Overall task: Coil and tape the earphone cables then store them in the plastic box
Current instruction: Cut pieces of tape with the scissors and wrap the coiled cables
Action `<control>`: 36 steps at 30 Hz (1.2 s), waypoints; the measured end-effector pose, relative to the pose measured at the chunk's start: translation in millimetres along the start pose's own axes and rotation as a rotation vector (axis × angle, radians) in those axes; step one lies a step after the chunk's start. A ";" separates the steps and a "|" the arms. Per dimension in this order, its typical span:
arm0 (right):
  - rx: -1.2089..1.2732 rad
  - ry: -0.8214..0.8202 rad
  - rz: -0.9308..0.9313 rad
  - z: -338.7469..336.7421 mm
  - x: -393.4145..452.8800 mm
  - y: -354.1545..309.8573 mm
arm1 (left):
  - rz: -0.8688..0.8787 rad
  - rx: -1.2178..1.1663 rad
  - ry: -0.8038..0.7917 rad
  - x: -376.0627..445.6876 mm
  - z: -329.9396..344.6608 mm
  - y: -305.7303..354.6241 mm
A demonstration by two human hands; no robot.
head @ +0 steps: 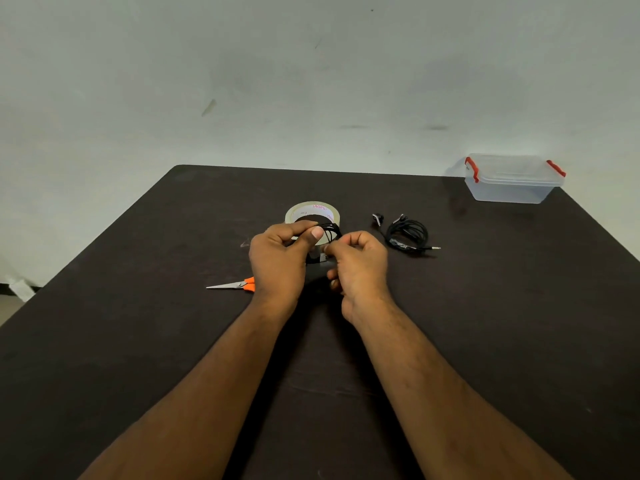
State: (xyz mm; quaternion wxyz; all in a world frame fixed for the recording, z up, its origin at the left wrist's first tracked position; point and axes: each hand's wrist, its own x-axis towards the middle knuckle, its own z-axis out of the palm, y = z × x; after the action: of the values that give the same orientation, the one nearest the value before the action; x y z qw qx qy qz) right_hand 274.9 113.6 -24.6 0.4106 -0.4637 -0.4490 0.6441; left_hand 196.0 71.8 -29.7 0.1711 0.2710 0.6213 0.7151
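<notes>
Both hands (277, 258) (360, 265) pinch coiled earphone cable (330, 229) above tape roll (304, 210).

Two earphone cables (330, 230) (408, 234), one tape roll (304, 209), one scissors (232, 284), one plastic box (512, 180).

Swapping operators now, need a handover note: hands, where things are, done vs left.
Left hand: pinches the coiled black earphone cable, held above the table.
Right hand: fingers curled at the coil's near side, pinching something pale, probably tape; too small to be sure.
Tape roll: flat on the table, just behind the hands.
Scissors: on the table, left of the left hand.
Second earphone set: loosely coiled on the table, right of the hands; whether taped, unclear.
Plastic box: far right corner, lid on.
Done: first coil wound.
Left: finish taping, handle the second set, open the box, store both.
</notes>
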 end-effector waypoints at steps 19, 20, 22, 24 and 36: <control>0.261 -0.103 -0.036 -6.1 0.9 -4.9 | -0.084 -0.105 -0.155 0.7 -1.6 5.1; 0.267 -0.107 -0.040 -6.4 1.2 -4.6 | -0.110 -0.134 -0.166 1.5 -2.0 5.7; 0.279 -0.111 -0.049 -6.3 2.1 -3.8 | -0.174 -0.185 -0.174 4.5 -4.2 5.6; 0.287 -0.115 -0.055 -6.2 2.3 -2.9 | -0.255 -0.229 -0.200 6.4 -6.8 5.6; 0.240 -0.175 -0.108 -12.5 -0.2 -4.6 | -0.257 -0.215 -0.330 10.7 -12.8 0.9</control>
State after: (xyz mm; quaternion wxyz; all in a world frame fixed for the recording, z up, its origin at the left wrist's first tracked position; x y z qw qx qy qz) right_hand 287.5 117.1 -22.3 0.4564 -0.3285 -0.4271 0.7081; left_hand 179.9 67.7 -28.0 0.3882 0.2831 0.5345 0.6953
